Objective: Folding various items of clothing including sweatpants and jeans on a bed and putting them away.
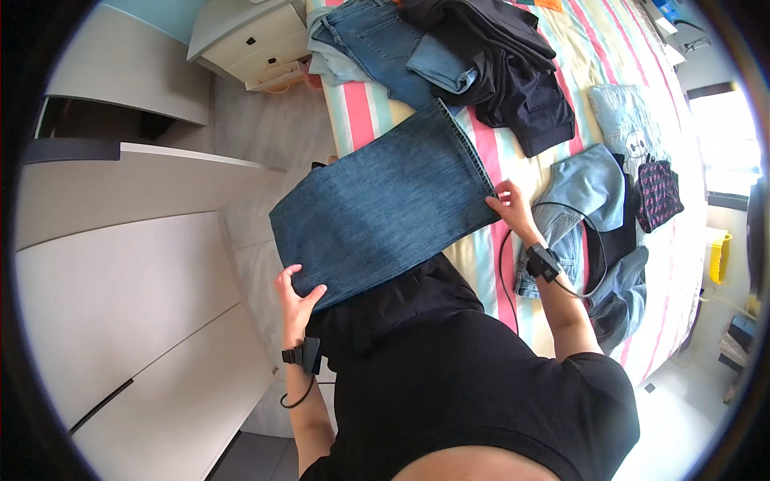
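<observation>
Folded dark blue jeans point(385, 200) stretch in front of me, partly over the near edge of the bed and partly over my lap. My right hand point(515, 210) pinches the near corner of the stitched hem end. At the opposite end, my left hand point(298, 298) grips the near left corner, thumb on top and fingers around the edge. The cloth between the hands lies fairly flat. Both wrists wear a black strapped device with a cable.
On the striped bed point(357, 112) lie piled blue jeans point(373, 44) and black trousers point(513, 88). To the right are light denim clothes point(585, 188), a pale blue bundle point(630, 120) and a dark patterned pouch point(659, 195). Pale cabinets point(136, 280) stand at left, beside a drawer unit point(253, 48).
</observation>
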Available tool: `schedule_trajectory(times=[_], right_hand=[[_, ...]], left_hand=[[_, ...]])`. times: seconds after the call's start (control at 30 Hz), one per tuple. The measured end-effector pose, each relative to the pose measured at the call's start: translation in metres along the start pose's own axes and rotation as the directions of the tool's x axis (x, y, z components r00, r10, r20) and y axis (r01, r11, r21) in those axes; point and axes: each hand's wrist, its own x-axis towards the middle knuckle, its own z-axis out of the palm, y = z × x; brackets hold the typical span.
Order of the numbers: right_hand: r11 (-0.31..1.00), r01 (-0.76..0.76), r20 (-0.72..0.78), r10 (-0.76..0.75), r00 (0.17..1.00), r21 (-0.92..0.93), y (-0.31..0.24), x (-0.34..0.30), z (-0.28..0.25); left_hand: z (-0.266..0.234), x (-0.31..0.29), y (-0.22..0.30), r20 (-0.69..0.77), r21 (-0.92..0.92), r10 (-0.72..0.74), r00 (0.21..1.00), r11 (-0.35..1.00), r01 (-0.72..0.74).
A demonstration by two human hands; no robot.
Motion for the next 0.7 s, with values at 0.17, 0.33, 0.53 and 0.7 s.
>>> schedule_trajectory(times=[0.17,0.33,0.53,0.7], right_hand=[[0.962,-0.114,-0.081,0.097,0.992,-0.247,-0.015,-0.015,0.005],[0.975,-0.202,-0.036,0.199,0.979,-0.095,-0.001,-0.019,-0.004],[0.945,-0.325,0.027,0.326,0.945,-0.014,0.007,-0.021,-0.007],[0.806,-0.403,-0.184,0.517,0.836,0.432,0.006,-0.039,0.018]], left_hand=[[-0.004,-0.015,0.008,0.100,0.210,0.114,0.988,0.969,-0.133],[-0.005,-0.016,0.009,0.117,0.142,0.110,0.987,0.982,-0.127],[-0.003,-0.014,-0.014,-0.035,-0.034,-0.047,0.998,0.998,0.046],[0.000,-0.011,-0.032,-0.067,-0.553,-0.272,0.960,0.811,0.191]])
